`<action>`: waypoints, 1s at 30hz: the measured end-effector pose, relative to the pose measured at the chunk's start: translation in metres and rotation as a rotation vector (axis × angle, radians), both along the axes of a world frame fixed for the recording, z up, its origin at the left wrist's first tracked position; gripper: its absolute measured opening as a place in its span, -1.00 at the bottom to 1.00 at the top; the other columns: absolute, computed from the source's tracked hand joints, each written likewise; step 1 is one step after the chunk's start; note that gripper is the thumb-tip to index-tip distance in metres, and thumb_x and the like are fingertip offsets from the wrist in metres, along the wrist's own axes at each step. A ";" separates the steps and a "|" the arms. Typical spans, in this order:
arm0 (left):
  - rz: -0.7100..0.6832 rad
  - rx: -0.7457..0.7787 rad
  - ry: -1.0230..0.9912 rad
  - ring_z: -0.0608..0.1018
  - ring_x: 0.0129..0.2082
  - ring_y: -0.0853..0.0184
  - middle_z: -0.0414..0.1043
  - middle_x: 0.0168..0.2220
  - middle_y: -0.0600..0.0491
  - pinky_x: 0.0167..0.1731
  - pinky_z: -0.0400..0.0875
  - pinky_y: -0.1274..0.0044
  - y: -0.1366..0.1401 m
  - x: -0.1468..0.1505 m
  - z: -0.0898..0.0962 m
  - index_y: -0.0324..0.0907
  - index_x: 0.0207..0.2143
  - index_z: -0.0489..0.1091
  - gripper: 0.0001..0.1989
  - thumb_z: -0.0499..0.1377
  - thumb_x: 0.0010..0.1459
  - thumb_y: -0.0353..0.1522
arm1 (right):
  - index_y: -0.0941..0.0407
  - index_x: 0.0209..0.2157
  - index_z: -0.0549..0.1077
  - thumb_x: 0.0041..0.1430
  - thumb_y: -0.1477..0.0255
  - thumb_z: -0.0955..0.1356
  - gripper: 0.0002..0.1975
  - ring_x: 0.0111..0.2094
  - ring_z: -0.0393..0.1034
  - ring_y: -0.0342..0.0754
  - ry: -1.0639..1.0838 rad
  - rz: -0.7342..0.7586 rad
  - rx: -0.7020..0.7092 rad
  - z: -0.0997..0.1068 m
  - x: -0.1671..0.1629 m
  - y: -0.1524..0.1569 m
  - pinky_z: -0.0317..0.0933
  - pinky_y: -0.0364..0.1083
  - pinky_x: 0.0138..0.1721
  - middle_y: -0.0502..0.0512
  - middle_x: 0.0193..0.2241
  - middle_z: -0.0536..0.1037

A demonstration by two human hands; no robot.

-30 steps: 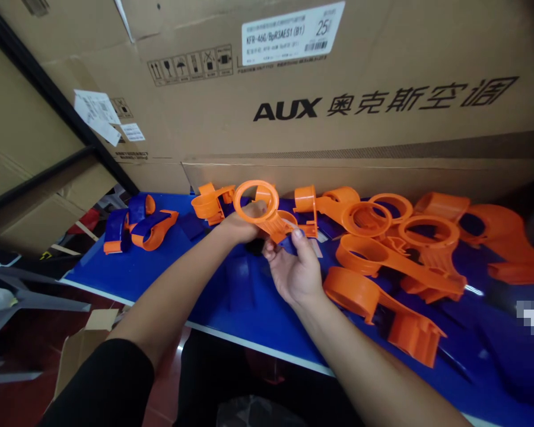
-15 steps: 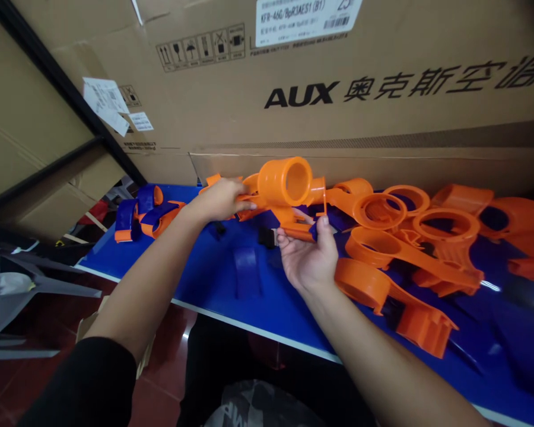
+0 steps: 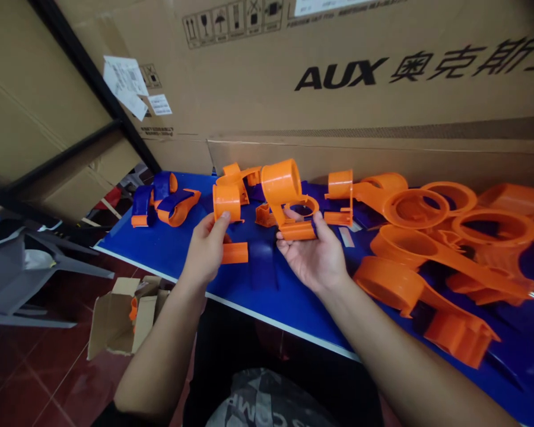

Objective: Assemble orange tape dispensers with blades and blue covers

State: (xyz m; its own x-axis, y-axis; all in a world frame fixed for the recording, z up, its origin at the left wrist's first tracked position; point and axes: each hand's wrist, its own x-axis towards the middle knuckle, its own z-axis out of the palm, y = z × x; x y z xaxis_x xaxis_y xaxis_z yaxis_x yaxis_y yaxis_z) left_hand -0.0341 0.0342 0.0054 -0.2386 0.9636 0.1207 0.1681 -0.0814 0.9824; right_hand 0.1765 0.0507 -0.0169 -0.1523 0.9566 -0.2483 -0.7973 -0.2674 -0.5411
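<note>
Left sleeve (image 3: pixel 124 416): black cloth, visible at the lower left, its edge crossing the arm near the elbow. Both forearms, left (image 3: pixel 160 350) and right (image 3: pixel 396 356), are bare, as are the left hand (image 3: pixel 206 250) and the right hand (image 3: pixel 315 258). Shirt front (image 3: pixel 267 385): patchwork of greys and black resembling camouflage, with pale capital letters (image 3: pixel 271 413), some legible as M and P, cut off by the lower edge. Trousers (image 3: pixel 226 344): black, their outline lost in shadow. The right sleeve lies outside the view.

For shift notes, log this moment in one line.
Left hand: holds orange tape dispenser | right hand: holds second orange dispenser | below: blue table
</note>
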 end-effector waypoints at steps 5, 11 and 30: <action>0.047 0.033 0.342 0.63 -0.24 0.23 0.64 -0.21 -0.02 -0.19 0.48 0.47 0.000 -0.016 -0.012 -0.16 -0.02 0.57 -0.58 0.18 0.38 -0.02 | 0.08 -0.03 0.56 0.32 0.02 0.45 -0.56 -0.38 0.63 -0.05 -0.060 -0.067 0.058 -0.002 0.002 0.001 0.55 -0.13 -0.38 0.10 -0.29 0.69; -0.022 -0.022 0.768 0.67 0.04 -0.07 0.63 0.07 -0.23 -0.03 0.54 0.23 -0.004 -0.022 -0.030 -0.15 0.28 0.38 -0.46 0.24 0.35 -0.11 | 0.07 -0.03 0.55 0.29 0.01 0.46 -0.55 -0.39 0.61 -0.06 -0.107 -0.172 0.095 -0.004 0.004 0.002 0.50 -0.17 -0.42 0.08 -0.33 0.66; -0.127 -0.180 1.064 0.69 -0.31 -0.02 0.60 -0.28 -0.21 -0.33 0.51 0.32 -0.039 0.071 -0.029 -0.21 -0.02 0.40 -0.65 0.30 0.26 -0.19 | 0.02 0.04 0.49 0.33 0.00 0.42 -0.55 -0.33 0.67 0.02 -0.060 -0.084 0.073 -0.006 0.004 0.003 0.55 -0.09 -0.34 0.11 -0.31 0.70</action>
